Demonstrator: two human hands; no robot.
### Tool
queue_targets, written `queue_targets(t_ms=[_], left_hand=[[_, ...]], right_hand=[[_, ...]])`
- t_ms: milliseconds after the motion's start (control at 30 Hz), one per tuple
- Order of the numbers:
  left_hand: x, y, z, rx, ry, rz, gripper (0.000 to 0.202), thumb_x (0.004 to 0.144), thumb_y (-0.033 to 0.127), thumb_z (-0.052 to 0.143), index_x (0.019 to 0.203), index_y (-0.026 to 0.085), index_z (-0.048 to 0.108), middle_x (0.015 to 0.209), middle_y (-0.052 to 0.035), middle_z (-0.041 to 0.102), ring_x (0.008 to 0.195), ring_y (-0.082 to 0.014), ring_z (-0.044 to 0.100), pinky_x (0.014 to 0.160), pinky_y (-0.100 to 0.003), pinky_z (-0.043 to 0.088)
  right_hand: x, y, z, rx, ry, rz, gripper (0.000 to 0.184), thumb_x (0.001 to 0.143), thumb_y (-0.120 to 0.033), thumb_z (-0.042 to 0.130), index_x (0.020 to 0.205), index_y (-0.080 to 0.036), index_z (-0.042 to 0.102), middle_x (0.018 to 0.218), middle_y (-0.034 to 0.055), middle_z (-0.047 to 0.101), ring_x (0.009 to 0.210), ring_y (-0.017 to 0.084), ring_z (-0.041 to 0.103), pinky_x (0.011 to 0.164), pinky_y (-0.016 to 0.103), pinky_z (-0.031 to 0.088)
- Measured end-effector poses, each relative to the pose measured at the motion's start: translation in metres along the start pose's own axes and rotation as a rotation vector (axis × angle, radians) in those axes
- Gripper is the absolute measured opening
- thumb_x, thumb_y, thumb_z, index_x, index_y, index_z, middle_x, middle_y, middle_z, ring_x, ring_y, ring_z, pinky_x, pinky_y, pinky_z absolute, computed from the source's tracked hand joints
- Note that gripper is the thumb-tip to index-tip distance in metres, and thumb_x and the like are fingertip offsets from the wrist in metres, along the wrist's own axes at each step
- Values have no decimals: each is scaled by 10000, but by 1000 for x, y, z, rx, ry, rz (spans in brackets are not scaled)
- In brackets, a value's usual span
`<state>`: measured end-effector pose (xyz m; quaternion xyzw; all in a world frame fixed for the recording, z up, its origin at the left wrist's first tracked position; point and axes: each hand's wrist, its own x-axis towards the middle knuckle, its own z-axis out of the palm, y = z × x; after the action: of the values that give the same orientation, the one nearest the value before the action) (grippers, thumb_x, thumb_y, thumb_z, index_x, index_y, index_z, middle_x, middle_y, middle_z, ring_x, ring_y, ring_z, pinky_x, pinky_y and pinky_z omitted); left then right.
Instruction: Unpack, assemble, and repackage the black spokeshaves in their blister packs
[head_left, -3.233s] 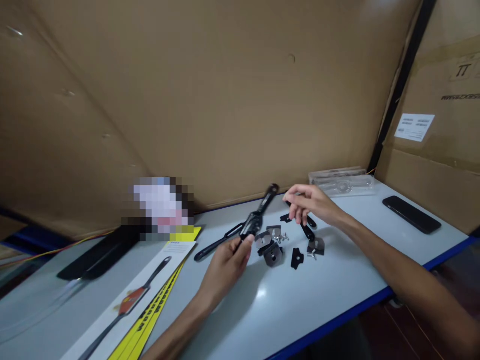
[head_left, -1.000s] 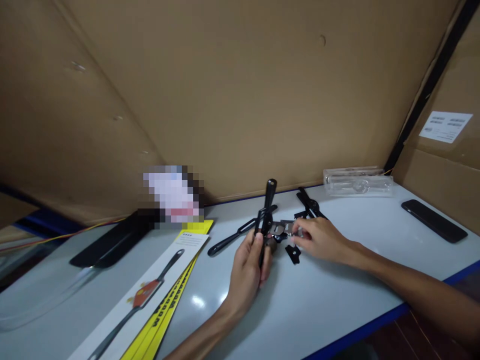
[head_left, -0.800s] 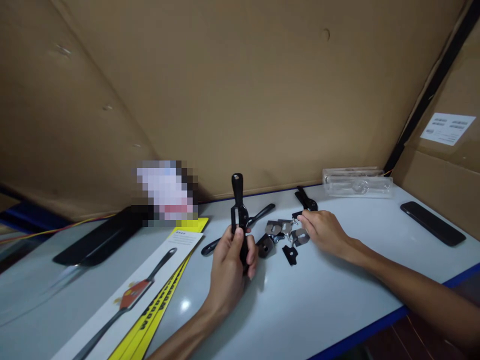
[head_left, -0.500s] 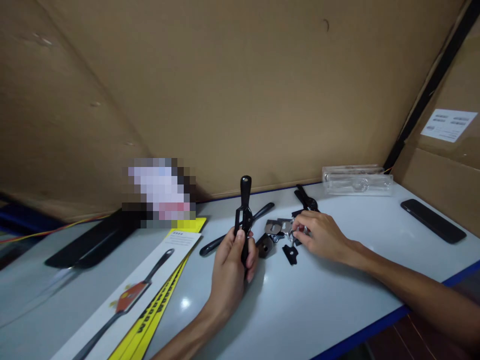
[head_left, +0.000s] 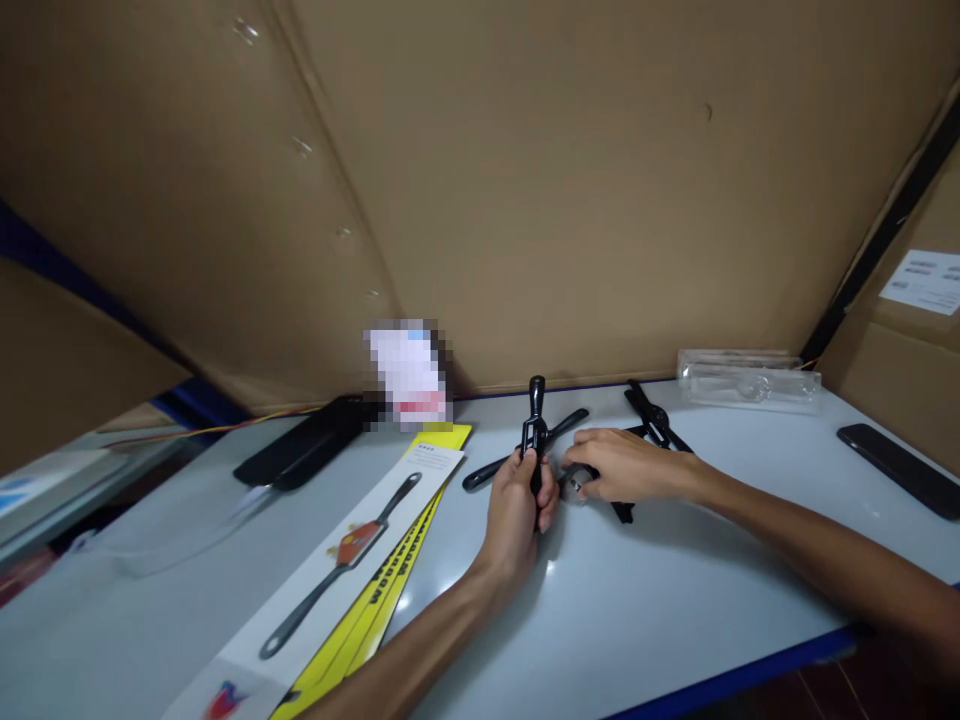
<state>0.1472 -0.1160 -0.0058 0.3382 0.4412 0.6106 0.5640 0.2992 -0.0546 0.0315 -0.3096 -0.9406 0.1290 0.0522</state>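
My left hand [head_left: 517,505] is wrapped round a black metal spokeshave [head_left: 537,398], held upright with one handle pointing up. Behind it another black spokeshave [head_left: 484,474] lies slantwise on the table. My right hand [head_left: 634,465] reaches over the loose parts, thumb and fingers bent round a grey metal blade [head_left: 576,484] at the table surface; part of the blade is covered by the fingers. A small black plate [head_left: 624,513] shows under that hand, the other small parts being hidden. Beyond it lie more black spokeshaves [head_left: 649,412].
A white card printed with a spokeshave [head_left: 352,550] overlaps yellow cards [head_left: 409,565] at left. Clear plastic cases [head_left: 754,388] stand at the back right, near a black oblong object [head_left: 900,470]. A flat black object [head_left: 300,445] lies back left; a cardboard wall [head_left: 555,200] rises behind.
The view has swung left, so everything appears further right. My right hand has shifted toward the left hand, onto the grey blade. The left hand still grips the spokeshave.
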Motion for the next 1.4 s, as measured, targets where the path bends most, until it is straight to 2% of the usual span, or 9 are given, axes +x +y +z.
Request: queue_targets(t_ms=[100, 233, 400, 533, 700, 867, 1000, 1200, 1400], left_hand=[[1, 0, -1, -7, -3, -5, 325, 878, 465, 595, 734, 204, 467, 448, 101, 391, 325, -46, 283, 334, -167, 205], [0, 1, 0, 10, -21, -12, 289, 881, 446, 592, 766, 208, 474, 457, 105, 392, 338, -51, 277, 333, -162, 201], [-3, 2, 2, 104, -43, -12, 327, 895, 460, 578, 734, 214, 436, 462, 104, 392, 345, -47, 269, 337, -158, 202], [-5, 3, 3, 152, -63, -28, 334, 915, 477, 555, 749, 208, 445, 457, 104, 393, 344, -45, 263, 339, -155, 206], [-12, 5, 7, 132, -115, -78, 346, 886, 518, 602, 804, 208, 474, 468, 107, 404, 346, -48, 262, 349, -166, 203], [-24, 6, 15, 129, -184, -110, 368, 847, 531, 661, 831, 203, 495, 576, 65, 519, 455, -72, 427, 460, -182, 356], [-27, 1, 15, 226, -180, -93, 398, 849, 591, 622, 833, 214, 495, 581, 65, 524, 428, -72, 385, 409, -186, 295], [-26, -1, 14, 283, -88, -59, 493, 761, 665, 673, 756, 221, 457, 543, 89, 399, 442, -61, 270, 386, -175, 192], [-27, -2, 16, 331, -165, -124, 502, 770, 674, 651, 717, 215, 454, 531, 89, 371, 436, -55, 239, 370, -178, 165]], right_hand=[[-7, 4, 4, 56, 99, 50, 106, 797, -163, 713, 884, -180, 656, 864, 27, 614, 759, 169, 552, 642, 273, 344], [-23, 16, 9, 215, 199, 115, 125, 842, -230, 725, 740, -175, 680, 824, 15, 602, 690, 128, 525, 641, 259, 349], [-35, 28, 8, 420, 289, 297, 112, 855, -139, 654, 757, -169, 701, 635, -22, 619, 588, 110, 524, 616, 251, 357], [-41, 32, 2, 521, 372, 333, 117, 798, -123, 657, 691, -169, 657, 678, -14, 649, 644, 117, 558, 647, 253, 383], [-51, 29, -12, 990, 432, 465, 99, 788, -252, 669, 730, -175, 648, 686, -16, 566, 628, 113, 479, 583, 246, 353], [-54, 13, -12, 1305, 453, 511, 159, 791, -317, 679, 762, -179, 606, 662, -29, 472, 565, 99, 367, 509, 245, 278], [-53, 1, -6, 1305, 429, 483, 194, 834, -332, 643, 750, -187, 547, 581, -53, 448, 497, 84, 363, 475, 234, 285], [-51, 0, 1, 1343, 410, 413, 241, 833, -399, 637, 817, -203, 498, 706, 16, 665, 508, 103, 544, 447, 222, 384], [-47, -7, 18, 1161, 411, 380, 227, 859, -410, 580, 867, -224, 451, 664, -9, 675, 444, 109, 550, 395, 207, 375]])
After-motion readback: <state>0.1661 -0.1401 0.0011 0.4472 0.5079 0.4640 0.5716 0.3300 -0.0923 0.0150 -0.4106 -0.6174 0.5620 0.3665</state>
